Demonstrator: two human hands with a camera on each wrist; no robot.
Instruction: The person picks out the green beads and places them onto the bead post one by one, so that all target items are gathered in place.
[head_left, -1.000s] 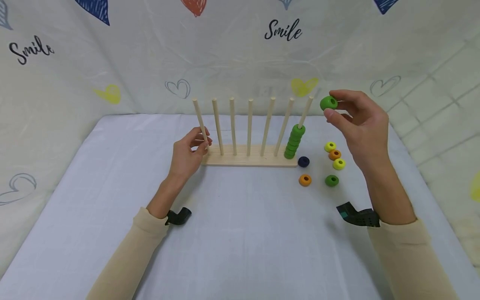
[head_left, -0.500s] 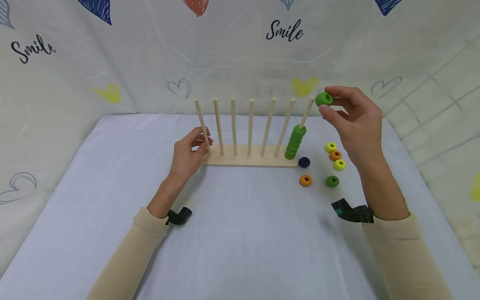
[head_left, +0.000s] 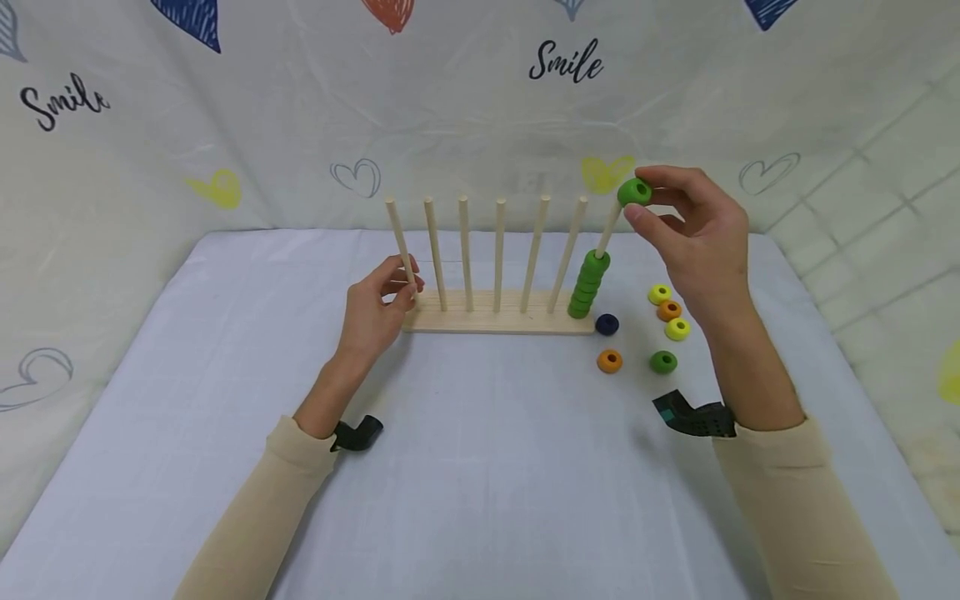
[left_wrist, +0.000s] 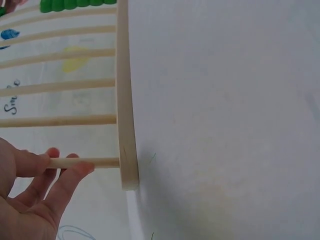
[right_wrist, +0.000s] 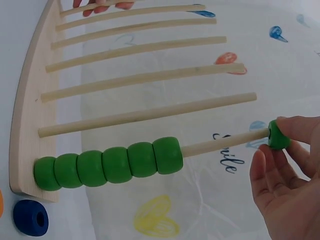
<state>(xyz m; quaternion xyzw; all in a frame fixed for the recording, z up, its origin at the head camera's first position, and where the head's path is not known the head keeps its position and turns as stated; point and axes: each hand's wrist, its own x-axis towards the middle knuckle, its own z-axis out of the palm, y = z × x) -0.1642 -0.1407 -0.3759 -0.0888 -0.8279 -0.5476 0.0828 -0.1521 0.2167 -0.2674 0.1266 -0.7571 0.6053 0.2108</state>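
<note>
A wooden peg rack (head_left: 480, 323) with several upright pegs stands on the table. My left hand (head_left: 377, 308) pinches the leftmost peg (left_wrist: 107, 162) low down, between thumb and fingers. Between thumb and fingertips of my right hand (head_left: 701, 233) is a green bead (head_left: 634, 192), at the tip of the rightmost peg (right_wrist: 220, 144). In the right wrist view the peg's end meets the bead's hole. Several green beads (right_wrist: 117, 164) are stacked on that same peg, down against the base, with bare wood above them.
Right of the rack lie a dark blue bead (head_left: 607, 324), an orange bead (head_left: 610, 361) and a green bead (head_left: 663, 362). Farther right are two yellow beads (head_left: 677, 329) with another orange bead (head_left: 669, 311) between them. A printed cloth (head_left: 465, 108) hangs behind the table.
My right hand has moved left with the green bead, from beside the rightmost peg to its tip. The left hand and the rack have stayed in place.
</note>
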